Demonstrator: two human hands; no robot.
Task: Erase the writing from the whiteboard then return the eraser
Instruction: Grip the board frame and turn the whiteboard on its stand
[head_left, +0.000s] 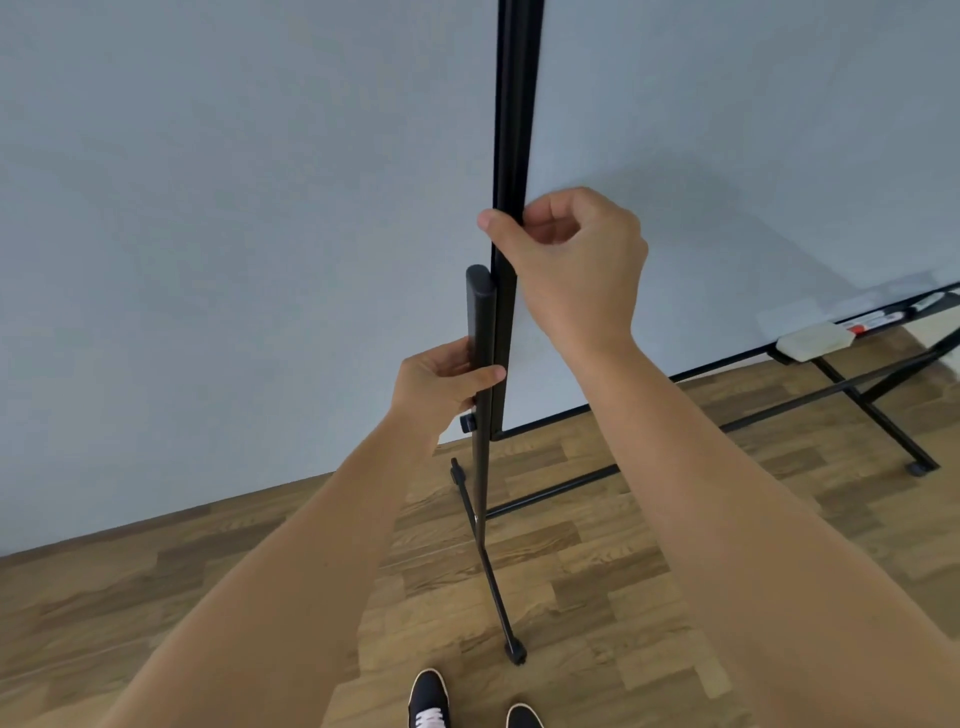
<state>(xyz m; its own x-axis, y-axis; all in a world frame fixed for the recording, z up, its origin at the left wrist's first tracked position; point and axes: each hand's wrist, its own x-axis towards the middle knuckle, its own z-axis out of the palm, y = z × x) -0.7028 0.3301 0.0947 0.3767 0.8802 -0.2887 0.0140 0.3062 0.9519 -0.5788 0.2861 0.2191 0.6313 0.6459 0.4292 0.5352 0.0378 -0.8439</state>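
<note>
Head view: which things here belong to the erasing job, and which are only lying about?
For the job:
- white whiteboard with black frame, right hand gripping its edge
- black stand post, held by left hand
- white block eraser on the tray

Lying about:
- markers on the tray
- black shoes

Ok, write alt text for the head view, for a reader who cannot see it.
Seen from above, a person's right hand grips the black side frame of a whiteboard while the left hand holds the stand's upright post. An eraser and markers lie in the tray at far right, above a wooden floor.
</note>
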